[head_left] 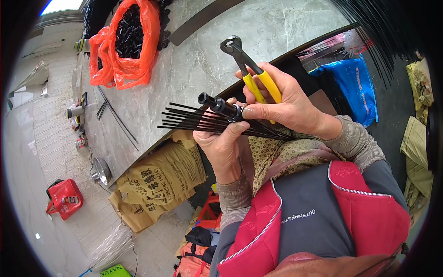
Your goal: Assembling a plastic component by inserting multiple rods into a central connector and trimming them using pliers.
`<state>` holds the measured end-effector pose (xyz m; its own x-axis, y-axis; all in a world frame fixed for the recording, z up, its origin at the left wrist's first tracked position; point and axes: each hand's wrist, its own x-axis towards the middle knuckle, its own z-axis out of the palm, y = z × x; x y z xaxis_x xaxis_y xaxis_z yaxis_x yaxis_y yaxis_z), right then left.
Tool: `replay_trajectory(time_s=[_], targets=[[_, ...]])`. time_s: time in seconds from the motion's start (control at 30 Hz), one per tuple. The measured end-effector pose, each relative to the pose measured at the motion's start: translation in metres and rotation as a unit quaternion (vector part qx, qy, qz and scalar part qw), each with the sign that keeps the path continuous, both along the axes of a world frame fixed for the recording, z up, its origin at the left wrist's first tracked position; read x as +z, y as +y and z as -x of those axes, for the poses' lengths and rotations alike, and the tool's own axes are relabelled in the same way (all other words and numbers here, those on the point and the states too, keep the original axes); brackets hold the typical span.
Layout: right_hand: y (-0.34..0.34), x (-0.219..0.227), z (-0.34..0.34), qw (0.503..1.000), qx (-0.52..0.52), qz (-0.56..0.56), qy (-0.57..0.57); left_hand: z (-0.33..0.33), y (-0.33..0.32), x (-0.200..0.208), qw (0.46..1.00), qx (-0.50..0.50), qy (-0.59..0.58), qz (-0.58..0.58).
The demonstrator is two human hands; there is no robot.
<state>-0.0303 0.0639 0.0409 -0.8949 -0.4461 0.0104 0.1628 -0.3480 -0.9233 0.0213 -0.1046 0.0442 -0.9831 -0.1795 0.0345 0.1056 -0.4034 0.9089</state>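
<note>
My left hand (220, 144) is closed around a fan of thin black rods (187, 119), its thumb at the base of a black stepped tube (218, 105). The tube's flared end points up and left. In my right hand (291, 99) rests a pair of end-cutting pliers (244, 60) with yellow handles, the dark jaws pointing away from me. My right thumb and fingertips meet beside the tube's collar, where a thin pale strand shows. What the right fingertips pinch there is too small to make out. The rods' other ends run toward my patterned apron (288, 152).
A grey stone-look table (189, 64) stands ahead. On it are orange plastic bags (150, 69) of small black parts, a dark flat strip (198, 21) and a few loose rods (117, 117). A brown paper sack (161, 180) stands below; long black rods (383, 32) hang at upper right.
</note>
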Motion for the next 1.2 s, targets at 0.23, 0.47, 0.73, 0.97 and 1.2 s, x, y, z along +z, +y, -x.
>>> replay_trajectory(time_s=[0.23, 0.47, 0.73, 0.97, 1.2], targets=[[-0.009, -0.002, -0.004, 1.000, 0.005, 0.010, 0.010, -0.010, 0.002, 0.014, 0.998, 0.034, 0.005, 0.060], [-0.018, -0.006, -0.016, 0.997, -0.017, 0.050, 0.052, -0.015, 0.007, 0.010, 0.984, 0.070, 0.014, 0.165], [-0.015, -0.012, -0.025, 0.985, -0.013, 0.066, 0.161, -0.017, 0.010, 0.010, 0.987, 0.090, 0.027, 0.132], [-0.016, -0.014, -0.020, 0.957, -0.063, -0.003, 0.283, -0.015, 0.002, 0.001, 0.980, 0.106, 0.026, 0.167], [-0.009, -0.003, -0.023, 0.955, -0.050, -0.034, 0.289, -0.015, 0.005, 0.000, 0.981, 0.114, 0.044, 0.152]])
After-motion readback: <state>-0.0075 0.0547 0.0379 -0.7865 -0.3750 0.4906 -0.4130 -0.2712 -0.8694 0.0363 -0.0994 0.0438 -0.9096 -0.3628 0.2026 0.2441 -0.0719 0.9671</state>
